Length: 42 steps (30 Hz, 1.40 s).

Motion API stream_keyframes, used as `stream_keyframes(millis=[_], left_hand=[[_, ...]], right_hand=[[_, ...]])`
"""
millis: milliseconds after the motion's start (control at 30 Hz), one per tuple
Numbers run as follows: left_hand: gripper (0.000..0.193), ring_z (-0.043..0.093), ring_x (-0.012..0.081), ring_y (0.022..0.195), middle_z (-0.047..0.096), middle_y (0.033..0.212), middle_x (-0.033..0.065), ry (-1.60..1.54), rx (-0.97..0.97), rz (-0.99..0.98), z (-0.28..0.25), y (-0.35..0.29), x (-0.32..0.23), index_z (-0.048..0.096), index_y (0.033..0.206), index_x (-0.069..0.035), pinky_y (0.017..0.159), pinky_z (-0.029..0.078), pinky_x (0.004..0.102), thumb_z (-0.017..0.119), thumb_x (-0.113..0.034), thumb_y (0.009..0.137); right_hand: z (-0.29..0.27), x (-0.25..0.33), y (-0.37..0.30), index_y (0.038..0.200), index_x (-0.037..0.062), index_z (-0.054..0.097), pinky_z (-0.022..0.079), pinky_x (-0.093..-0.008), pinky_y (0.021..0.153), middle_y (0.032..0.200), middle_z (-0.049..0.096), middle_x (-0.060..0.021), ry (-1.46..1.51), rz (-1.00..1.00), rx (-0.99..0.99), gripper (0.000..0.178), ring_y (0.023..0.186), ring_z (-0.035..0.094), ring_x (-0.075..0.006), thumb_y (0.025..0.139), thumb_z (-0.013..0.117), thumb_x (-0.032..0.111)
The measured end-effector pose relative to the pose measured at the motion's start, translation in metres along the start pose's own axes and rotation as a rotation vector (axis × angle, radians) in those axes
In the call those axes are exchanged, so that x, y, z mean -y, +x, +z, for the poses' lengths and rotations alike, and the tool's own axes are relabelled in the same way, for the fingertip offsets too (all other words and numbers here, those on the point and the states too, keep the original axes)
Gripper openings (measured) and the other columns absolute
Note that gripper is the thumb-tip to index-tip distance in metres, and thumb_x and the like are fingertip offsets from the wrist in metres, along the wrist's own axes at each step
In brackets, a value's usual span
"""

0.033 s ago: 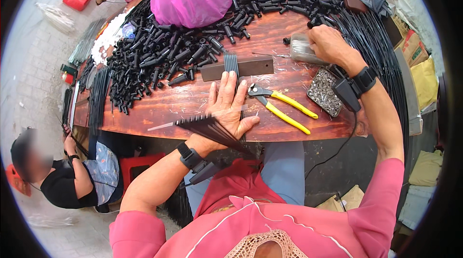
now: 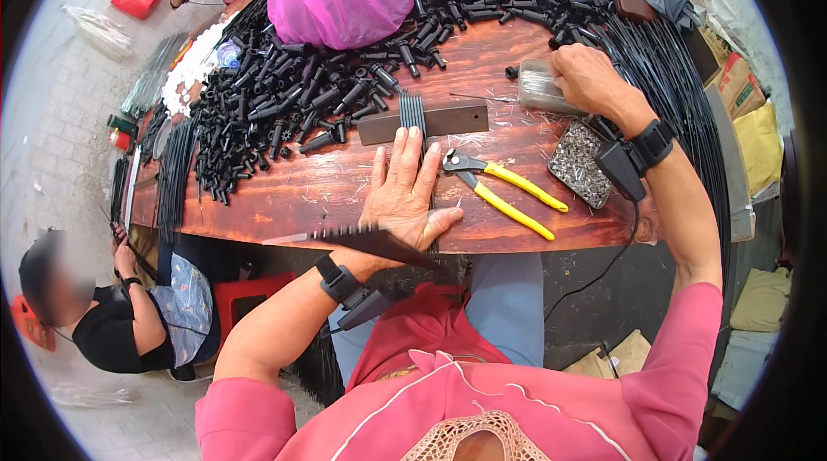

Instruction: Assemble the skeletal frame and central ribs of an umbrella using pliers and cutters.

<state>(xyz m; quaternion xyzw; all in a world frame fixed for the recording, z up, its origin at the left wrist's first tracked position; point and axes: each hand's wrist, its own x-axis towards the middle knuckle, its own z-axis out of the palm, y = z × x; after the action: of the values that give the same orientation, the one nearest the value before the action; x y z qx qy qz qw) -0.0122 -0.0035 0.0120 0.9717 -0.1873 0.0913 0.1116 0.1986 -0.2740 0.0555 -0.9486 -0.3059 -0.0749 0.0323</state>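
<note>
My left hand (image 2: 403, 202) lies flat with fingers spread, its fingertips on a row of thin black rods (image 2: 413, 112). The rods cross a dark metal bar (image 2: 457, 120). A dark, blurred, comb-edged fan (image 2: 379, 244) with a pale strip passes over my left wrist; I cannot make out what it is. My right hand (image 2: 588, 80) is curled at the edge of a clear plastic box (image 2: 538, 101) of thin pale pins; its fingertips are hidden. Yellow-handled pliers (image 2: 517, 195) lie with jaws apart beside my left hand.
A tray of small metal parts (image 2: 579, 164) sits near my right forearm. Black tubular parts (image 2: 284, 99) are heaped across the table, around a pink plastic bag (image 2: 336, 0). Long black rods (image 2: 680, 90) lie at right. A co-worker (image 2: 129, 314) sits at left; others work at the far side.
The dark comb-edged fan over my left wrist has tilted flatter and moved slightly lower. Both hands stay nearly where they were.
</note>
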Motion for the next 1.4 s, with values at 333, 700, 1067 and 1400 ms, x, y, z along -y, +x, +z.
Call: stream_keyframes(millis=[333, 700, 1067, 1400], left_hand=[[0.084, 0.012, 0.0418, 0.145, 0.016, 0.153, 0.0286, -0.006, 0.020, -0.004, 0.000, 0.000, 0.001, 0.026, 0.148, 0.000, 0.117, 0.009, 0.0502, 0.061, -0.046, 0.087], [0.084, 0.012, 0.0416, 0.145, 0.016, 0.154, 0.0281, -0.010, 0.021, -0.012, 0.001, 0.000, 0.002, 0.027, 0.147, 0.001, 0.117, 0.011, 0.0498, 0.062, -0.045, 0.086], [0.083, 0.013, 0.0428, 0.145, 0.016, 0.153, 0.0290, -0.019, 0.011, -0.003, 0.002, 0.001, 0.000, 0.028, 0.146, 0.002, 0.117, 0.012, 0.0504, 0.063, -0.045, 0.086], [0.084, 0.014, 0.0434, 0.144, 0.017, 0.152, 0.0295, -0.003, -0.007, 0.005, 0.003, 0.001, 0.002, 0.030, 0.145, 0.002, 0.116, 0.013, 0.0511, 0.064, -0.046, 0.085]], right_hand=[[-0.005, -0.001, -0.009, 0.074, -0.0021, 0.068, 0.052, -0.0449, 0.071, 0.074, 0.065, -0.0207, 0.132, 0.037, -0.030, 0.008, 0.079, 0.066, -0.0376, 0.071, 0.064, 0.005], [-0.001, 0.076, 0.013, 0.078, 0.0009, 0.069, 0.053, -0.0494, 0.075, 0.082, 0.066, -0.0237, 0.350, -0.254, -0.187, 0.015, 0.082, 0.065, -0.0408, 0.072, 0.055, 0.000], [0.015, 0.108, 0.025, 0.108, 0.0114, 0.071, 0.052, -0.0483, 0.076, 0.086, 0.068, -0.0207, 0.314, -0.276, 0.014, 0.029, 0.083, 0.065, -0.0400, 0.081, 0.060, 0.008], [0.014, 0.111, 0.031, 0.109, 0.0132, 0.071, 0.052, -0.0492, 0.075, 0.085, 0.067, -0.0213, 0.341, -0.302, 0.000, 0.029, 0.082, 0.064, -0.0411, 0.082, 0.061, 0.010]])
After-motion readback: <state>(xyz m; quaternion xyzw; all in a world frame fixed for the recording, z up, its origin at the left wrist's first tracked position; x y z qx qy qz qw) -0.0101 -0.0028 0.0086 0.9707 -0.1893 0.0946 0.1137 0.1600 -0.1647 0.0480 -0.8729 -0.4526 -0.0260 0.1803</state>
